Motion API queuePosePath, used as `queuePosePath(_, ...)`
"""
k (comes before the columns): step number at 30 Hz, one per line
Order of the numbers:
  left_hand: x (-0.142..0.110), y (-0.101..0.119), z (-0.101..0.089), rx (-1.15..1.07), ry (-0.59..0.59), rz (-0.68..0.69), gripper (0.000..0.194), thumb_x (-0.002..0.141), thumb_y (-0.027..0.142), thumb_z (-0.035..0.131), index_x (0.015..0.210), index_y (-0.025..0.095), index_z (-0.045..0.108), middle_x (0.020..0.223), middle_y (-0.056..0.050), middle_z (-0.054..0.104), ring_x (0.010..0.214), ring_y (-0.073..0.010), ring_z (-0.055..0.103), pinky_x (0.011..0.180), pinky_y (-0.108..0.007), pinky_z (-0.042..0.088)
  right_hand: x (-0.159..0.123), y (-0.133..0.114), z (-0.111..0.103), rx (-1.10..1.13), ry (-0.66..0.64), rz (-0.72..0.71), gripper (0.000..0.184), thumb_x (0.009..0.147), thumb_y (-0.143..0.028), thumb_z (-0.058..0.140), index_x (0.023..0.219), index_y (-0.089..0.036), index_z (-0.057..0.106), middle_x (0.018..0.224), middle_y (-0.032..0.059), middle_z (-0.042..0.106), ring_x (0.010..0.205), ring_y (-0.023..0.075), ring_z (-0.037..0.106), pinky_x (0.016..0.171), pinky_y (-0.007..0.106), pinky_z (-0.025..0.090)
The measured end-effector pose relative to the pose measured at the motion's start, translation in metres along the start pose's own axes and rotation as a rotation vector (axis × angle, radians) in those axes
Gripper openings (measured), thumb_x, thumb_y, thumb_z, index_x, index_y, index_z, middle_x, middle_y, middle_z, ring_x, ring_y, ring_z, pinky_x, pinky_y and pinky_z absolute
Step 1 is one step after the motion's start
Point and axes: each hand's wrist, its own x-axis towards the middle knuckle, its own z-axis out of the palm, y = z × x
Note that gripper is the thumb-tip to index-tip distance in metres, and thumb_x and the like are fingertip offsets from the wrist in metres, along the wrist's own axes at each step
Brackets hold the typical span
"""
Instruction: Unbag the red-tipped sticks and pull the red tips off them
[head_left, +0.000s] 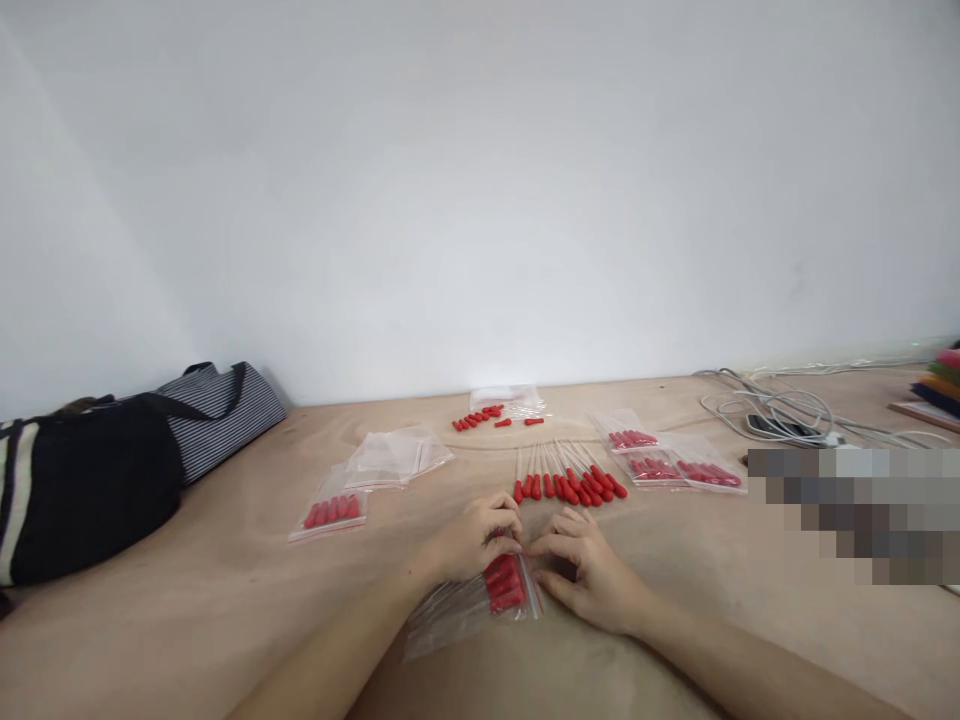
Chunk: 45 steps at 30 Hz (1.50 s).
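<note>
My left hand (480, 535) and my right hand (585, 570) meet over the top edge of a clear zip bag (472, 600) that lies on the wooden table (225, 600). Both hands pinch the bag's edge, fingers curled. Inside the bag are several droppers with red bulbs (504, 585). Just beyond my hands a fan of loose red-bulbed droppers (570, 480) lies on the table.
Filled bags lie at the left (330, 510) and right (675, 465). A stack of empty bags (394, 457) and loose red bulbs (484, 417) sit farther back. A black and striped bag (112, 470) is at the far left, white cables (780, 410) at the right.
</note>
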Motion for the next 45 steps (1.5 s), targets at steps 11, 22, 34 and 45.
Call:
queuePosePath(11,-0.0017,-0.0023,0.006,-0.106,0.102,0.007,0.014,0.076,0.01,0.048,0.069,0.015,0.059,0.082,-0.003,0.054,0.079,-0.0133,0.053,0.075,-0.026,0.042,-0.0012,0.0032,0.004,-0.093,0.22,-0.335,0.015,0.077,-0.013,0.049,0.08,-0.023,0.06,0.065,-0.0018,0.055,0.066,0.0118,0.039,0.065,0.03,0.026)
queuePosePath(22,-0.0017,-0.003,0.0028,0.027,0.042,0.101,0.014,0.077,0.012,0.05,0.074,0.017,0.063,0.096,-0.005,0.056,0.09,-0.0159,0.054,0.082,-0.029,0.041,0.0038,0.0037,0.0037,-0.202,0.326,-0.442,0.015,0.077,-0.011,0.048,0.069,-0.019,0.058,0.063,-0.0016,0.055,0.066,0.0113,0.037,0.066,0.03,0.026)
queuePosePath(34,0.0048,-0.0037,0.0015,0.221,-0.036,0.318,0.011,0.078,0.014,0.052,0.069,0.017,0.057,0.075,-0.002,0.057,0.077,-0.0139,0.052,0.075,-0.025,0.041,0.0031,0.0041,0.0028,-0.23,0.342,-0.438,0.015,0.078,-0.012,0.047,0.073,-0.02,0.058,0.063,-0.0016,0.055,0.065,0.0114,0.038,0.067,0.031,0.026)
queuePosePath(45,0.0037,-0.0055,0.0081,0.265,-0.029,0.35,0.019,0.08,0.009,0.041,0.069,0.018,0.053,0.07,-0.001,0.057,0.072,-0.0135,0.051,0.072,-0.025,0.039,0.0034,0.0083,0.0035,-0.219,0.26,-0.419,0.012,0.078,-0.016,0.052,0.073,-0.023,0.06,0.063,-0.0026,0.055,0.067,0.011,0.039,0.068,0.031,0.026)
